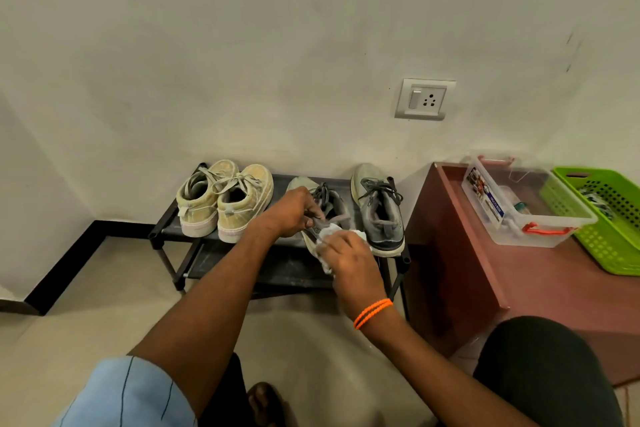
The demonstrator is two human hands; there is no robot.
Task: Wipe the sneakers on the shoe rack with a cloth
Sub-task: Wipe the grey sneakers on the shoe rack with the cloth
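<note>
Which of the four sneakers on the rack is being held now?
The left grey sneaker: the left hand grips it, the right hand holds the cloth against it.

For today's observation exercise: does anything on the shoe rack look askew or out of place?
One grey sneaker sits tilted, out of line with its upright partner, because the left hand grips it while the right hand presses a white cloth against it. The beige pair stands neatly on the rack.
</note>
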